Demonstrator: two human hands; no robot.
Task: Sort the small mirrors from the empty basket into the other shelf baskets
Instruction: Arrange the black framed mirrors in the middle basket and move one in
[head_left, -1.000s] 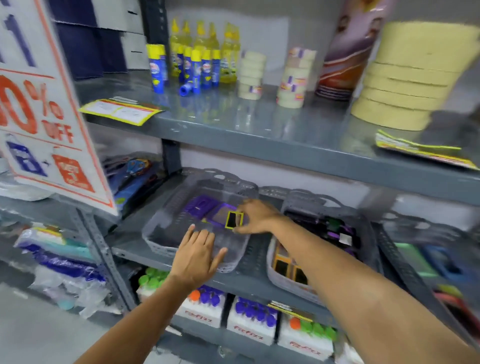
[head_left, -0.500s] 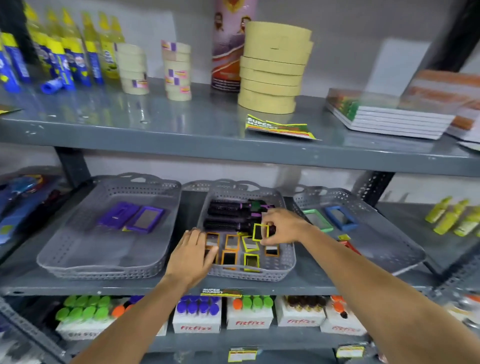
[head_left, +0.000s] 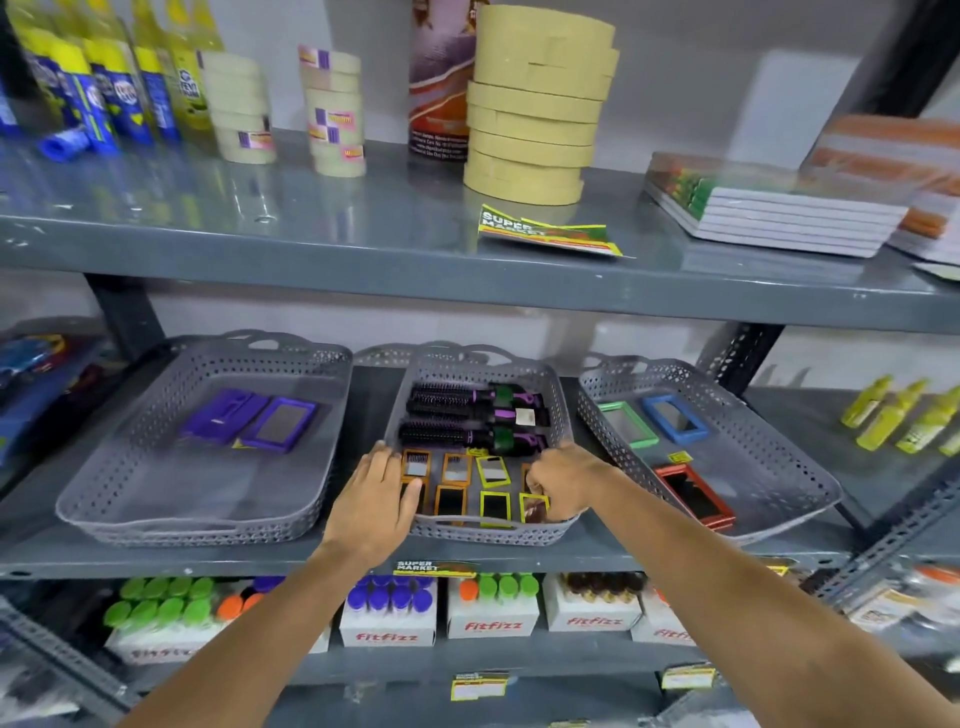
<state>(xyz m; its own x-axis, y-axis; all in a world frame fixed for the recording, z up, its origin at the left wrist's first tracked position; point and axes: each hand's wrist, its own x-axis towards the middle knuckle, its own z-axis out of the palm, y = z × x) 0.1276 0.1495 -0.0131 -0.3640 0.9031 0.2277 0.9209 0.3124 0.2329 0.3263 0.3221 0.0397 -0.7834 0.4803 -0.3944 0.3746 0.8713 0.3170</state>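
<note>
Right hand is curling its fingers around a yellow-framed mirror at the front right corner of the middle basket; the grip looks closed on the frame, though the fingers are hiding part of it. Left hand is lying flat and open, empty, over the basket's front left corner.

Orange and yellow small mirrors are sitting in two rows at the basket's front, with hairbrushes behind them.

Left basket is holding two purple mirrors and is otherwise bare. Right basket is showing green, blue and red ones.

Judgement: sorting is well along, with two purple left to move.

Legible: "SUPER MARKET" on a shelf tag and a leaflet above; "fitfizz" on boxes below.
</note>
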